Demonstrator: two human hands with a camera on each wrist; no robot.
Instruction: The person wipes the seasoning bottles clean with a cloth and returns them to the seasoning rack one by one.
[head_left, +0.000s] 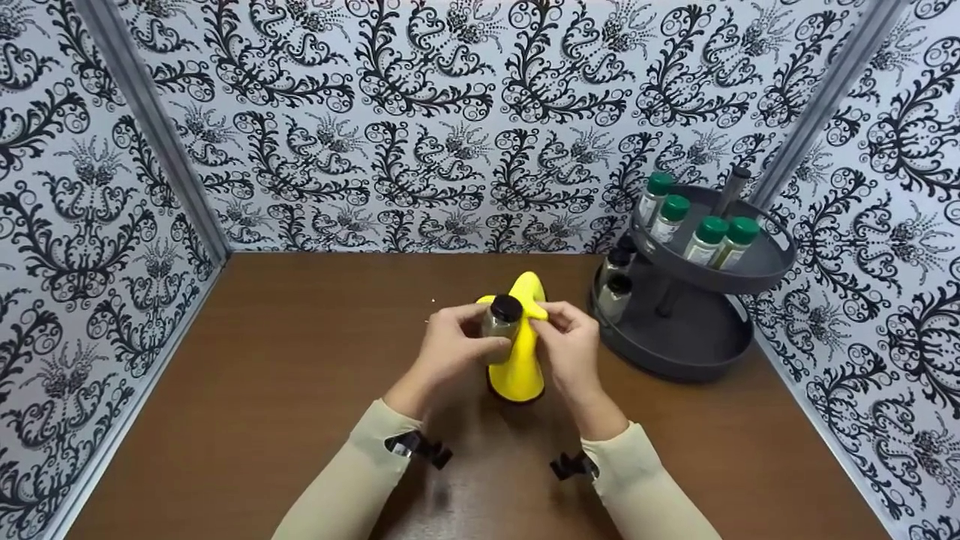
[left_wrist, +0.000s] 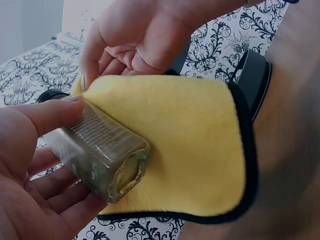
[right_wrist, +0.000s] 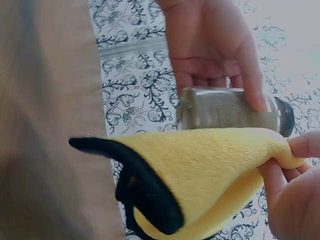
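Note:
My left hand (head_left: 457,341) grips a glass spice jar (head_left: 501,321) with a black lid, thumb on one side and fingers around the other. In the left wrist view the jar (left_wrist: 102,145) lies tilted, its base toward the camera. My right hand (head_left: 571,345) pinches a yellow cloth (head_left: 519,367) with dark edging near its upper part. The cloth hangs down right beside the jar. From the right wrist view, the cloth (right_wrist: 200,155) drapes from the pinching fingers and overlaps the jar's lower side (right_wrist: 220,107).
A dark grey two-tier round rack (head_left: 675,352) stands to the right on the brown table (head_left: 300,360). Several green-lidded jars (head_left: 705,240) are on its upper tier, and black-lidded jars (head_left: 616,292) on the lower. Patterned panels (head_left: 420,150) enclose the table's back and sides.

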